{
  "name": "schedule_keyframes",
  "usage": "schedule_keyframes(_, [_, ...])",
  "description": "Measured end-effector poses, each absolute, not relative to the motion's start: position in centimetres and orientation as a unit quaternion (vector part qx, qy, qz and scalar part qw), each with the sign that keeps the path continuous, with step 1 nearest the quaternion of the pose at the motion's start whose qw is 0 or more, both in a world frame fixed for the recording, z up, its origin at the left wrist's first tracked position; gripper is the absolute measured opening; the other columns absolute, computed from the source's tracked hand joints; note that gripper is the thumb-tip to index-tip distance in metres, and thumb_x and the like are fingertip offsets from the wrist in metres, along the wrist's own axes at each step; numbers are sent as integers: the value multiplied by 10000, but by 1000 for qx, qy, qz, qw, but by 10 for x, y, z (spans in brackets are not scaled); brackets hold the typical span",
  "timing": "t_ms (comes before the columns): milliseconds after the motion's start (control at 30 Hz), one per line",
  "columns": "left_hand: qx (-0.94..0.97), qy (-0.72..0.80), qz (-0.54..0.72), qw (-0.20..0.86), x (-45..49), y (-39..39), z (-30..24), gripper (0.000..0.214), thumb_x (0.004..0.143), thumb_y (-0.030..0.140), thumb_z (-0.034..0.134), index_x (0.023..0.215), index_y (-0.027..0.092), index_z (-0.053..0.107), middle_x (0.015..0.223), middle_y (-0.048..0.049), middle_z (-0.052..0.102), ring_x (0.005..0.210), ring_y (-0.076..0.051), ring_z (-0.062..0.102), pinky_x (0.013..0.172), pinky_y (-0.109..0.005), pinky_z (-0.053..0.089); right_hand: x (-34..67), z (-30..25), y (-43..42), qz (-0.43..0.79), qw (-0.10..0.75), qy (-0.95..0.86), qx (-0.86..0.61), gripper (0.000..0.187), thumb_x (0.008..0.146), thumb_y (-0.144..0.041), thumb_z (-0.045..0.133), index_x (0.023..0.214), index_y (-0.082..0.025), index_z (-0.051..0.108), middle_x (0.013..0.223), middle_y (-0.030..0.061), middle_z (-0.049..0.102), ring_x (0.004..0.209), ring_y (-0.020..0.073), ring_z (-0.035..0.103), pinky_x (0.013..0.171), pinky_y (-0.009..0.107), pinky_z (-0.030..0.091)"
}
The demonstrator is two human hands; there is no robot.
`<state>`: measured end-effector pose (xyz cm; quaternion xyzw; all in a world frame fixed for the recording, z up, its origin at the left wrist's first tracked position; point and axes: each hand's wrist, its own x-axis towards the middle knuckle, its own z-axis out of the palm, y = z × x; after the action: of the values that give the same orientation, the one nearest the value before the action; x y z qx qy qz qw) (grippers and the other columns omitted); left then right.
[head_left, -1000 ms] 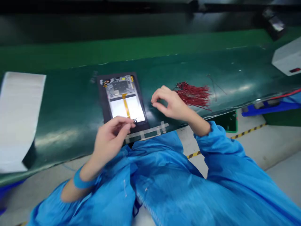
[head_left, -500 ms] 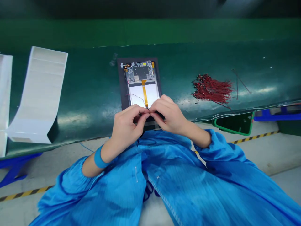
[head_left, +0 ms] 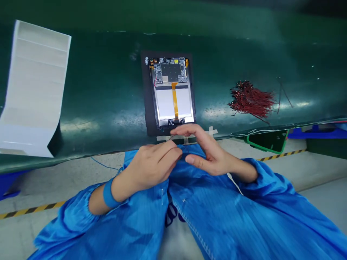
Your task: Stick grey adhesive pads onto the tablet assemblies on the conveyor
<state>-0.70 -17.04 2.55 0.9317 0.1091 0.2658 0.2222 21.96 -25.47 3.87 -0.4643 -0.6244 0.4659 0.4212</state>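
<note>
An opened tablet (head_left: 160, 104) lies on a dark pad (head_left: 149, 121), its circuit board (head_left: 170, 72) at the far end and an orange ribbon cable (head_left: 175, 101) running down over the silver battery area. Just off its near edge is my left hand (head_left: 157, 162), fingers curled in and closed; what they hold, if anything, is hidden. Close beside it on the right, my right hand (head_left: 207, 153) is open, thumb and fingers apart, with nothing visible between them. Strips of pale tape (head_left: 213, 131) show on the bench edge behind its fingers.
A heap of dark red wires (head_left: 252, 99) lies to the right, with a few loose ones beside it. At left stands a bent white sheet-like holder (head_left: 38, 83). Below the bench edge at right is a green bin (head_left: 267, 141). The green bench (head_left: 108, 79) extends across.
Both hands have drawn back from the tablet's near edge toward my body. The right hand has let go of its pinch and opened. The thin wire across the battery area no longer shows there.
</note>
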Motion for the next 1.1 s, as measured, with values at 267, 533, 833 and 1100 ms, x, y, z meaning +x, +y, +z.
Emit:
schedule_keyframes(267, [964,48,260,34,-3,-155,25,178,1046,119,589,889,146,669,824,-45,720,634,-162,607,535,-327,437,213,46,-251,487,319,-591,-559,125,1053,-312,675,1037,-191,646,736,-57,573,637,100,515,600,242,385])
schedule_keyframes(533, [934,112,334,56,13,-152,-1,144,997,109,664,1133,143,695,952,-69,776,756,-185,674,603,-319,501,239,22,-239,250,309,-721,-567,140,1034,-143,575,916,-185,638,807,-2,650,688,112,529,654,262,386])
schedule_keyframes(833, [908,219,339,114,8,-149,-26,361,934,145,705,1291,190,674,1208,-127,764,1115,-323,691,922,-491,582,263,-13,-225,180,212,-782,-558,222,1094,-236,457,980,-190,641,893,54,708,737,154,560,656,296,336])
schedule_keyframes(1100, [910,228,325,117,11,-151,-31,330,943,150,686,1260,241,698,1322,-128,723,1232,-340,655,1002,-544,558,260,-8,-225,205,162,-780,-568,217,1092,-253,428,992,-190,611,928,73,703,753,172,550,678,309,319])
